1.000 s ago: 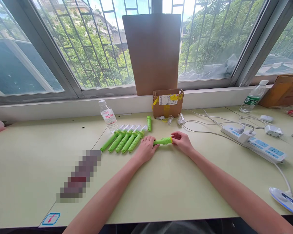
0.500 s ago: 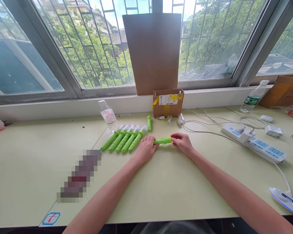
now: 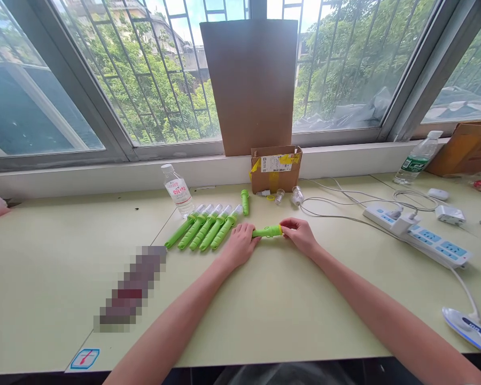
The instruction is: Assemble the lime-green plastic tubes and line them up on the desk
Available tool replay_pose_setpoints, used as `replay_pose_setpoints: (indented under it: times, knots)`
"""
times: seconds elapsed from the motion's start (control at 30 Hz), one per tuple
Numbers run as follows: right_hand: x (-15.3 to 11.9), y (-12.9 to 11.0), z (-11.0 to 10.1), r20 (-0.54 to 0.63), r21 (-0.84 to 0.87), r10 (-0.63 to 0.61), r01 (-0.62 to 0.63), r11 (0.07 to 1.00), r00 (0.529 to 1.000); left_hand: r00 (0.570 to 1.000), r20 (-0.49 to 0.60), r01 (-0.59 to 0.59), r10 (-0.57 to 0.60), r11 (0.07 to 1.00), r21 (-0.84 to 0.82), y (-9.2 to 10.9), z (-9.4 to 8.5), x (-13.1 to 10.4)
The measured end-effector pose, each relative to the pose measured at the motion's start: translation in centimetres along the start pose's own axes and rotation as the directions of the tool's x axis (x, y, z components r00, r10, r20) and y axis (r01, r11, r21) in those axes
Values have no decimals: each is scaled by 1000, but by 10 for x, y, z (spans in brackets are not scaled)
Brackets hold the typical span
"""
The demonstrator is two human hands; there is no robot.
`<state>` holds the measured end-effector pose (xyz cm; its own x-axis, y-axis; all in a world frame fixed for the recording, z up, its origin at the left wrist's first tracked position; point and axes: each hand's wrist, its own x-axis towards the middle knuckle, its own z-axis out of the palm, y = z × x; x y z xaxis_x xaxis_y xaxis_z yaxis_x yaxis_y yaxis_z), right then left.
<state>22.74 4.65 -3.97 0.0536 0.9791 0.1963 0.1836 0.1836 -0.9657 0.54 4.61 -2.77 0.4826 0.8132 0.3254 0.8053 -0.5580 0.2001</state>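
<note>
A green plastic tube (image 3: 268, 232) with a ribbed end lies level between my hands. My left hand (image 3: 242, 243) is closed round its left end, the palm side down near the table. At the other end, the fingertips of my right hand (image 3: 299, 233) pinch a thin yellow ring (image 3: 281, 230). Left of my left hand, several green tubes with clear caps (image 3: 204, 230) lie slanted in a row. A single green tube without a clear cap (image 3: 245, 202) lies behind my hands. Two clear caps (image 3: 279, 196) and a loose yellow ring (image 3: 270, 198) are near the box.
A small cardboard box (image 3: 276, 170) stands by the window, before a tall brown board (image 3: 253, 88). Water bottles stand at left (image 3: 178, 191) and right (image 3: 418, 159). A power strip (image 3: 436, 243) with cables lies at right. A blurred patch (image 3: 132, 289) covers something at left.
</note>
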Motion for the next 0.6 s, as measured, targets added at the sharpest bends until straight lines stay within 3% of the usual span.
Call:
replay_pose_setpoints:
  times: [0.6]
  knots:
    - [0, -2, 1, 7, -46, -21, 21, 999, 1000, 1000, -3, -10, 10, 999, 38, -1, 1, 0]
